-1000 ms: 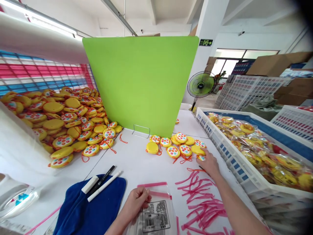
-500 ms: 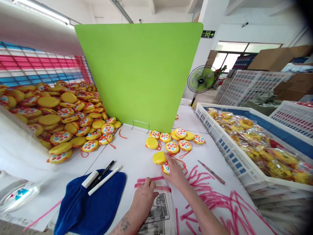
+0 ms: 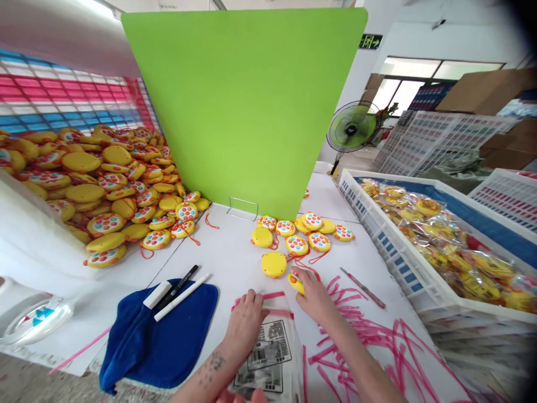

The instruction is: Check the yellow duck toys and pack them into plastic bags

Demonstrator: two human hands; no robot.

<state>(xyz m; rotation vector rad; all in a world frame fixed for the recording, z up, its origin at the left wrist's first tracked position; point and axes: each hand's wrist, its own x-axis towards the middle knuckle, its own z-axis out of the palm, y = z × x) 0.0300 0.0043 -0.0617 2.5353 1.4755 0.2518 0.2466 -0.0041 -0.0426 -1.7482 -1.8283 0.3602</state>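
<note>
My right hand [image 3: 309, 286] is closed on a yellow toy [image 3: 296, 283], tilted on its edge just above the white table. My left hand [image 3: 247, 319] rests on the top end of a clear plastic bag [image 3: 269, 358] with black print, its fingers bent over the edge. Another yellow toy [image 3: 274, 265] lies plain side up, left of my right hand. Behind it sits a group of yellow toys with coloured buttons [image 3: 297, 245] and red cords. Pinkish fingertips [image 3: 255, 396] show at the bottom edge; whose they are, I cannot tell.
A blue cloth [image 3: 168, 347] with a black marker [image 3: 178, 286] and a white pen [image 3: 181, 296] lies left. A craft knife [image 3: 364, 288] lies right. Toys are heaped at far left [image 3: 84, 193]. A white crate [image 3: 394, 268] holds bagged toys. A green board [image 3: 247, 112] stands behind.
My right hand has lifted the toy away from the plain yellow one and turned it on edge. That yellow toy now lies uncovered. The camera view has shifted slightly. Fingertips now show at the bottom.
</note>
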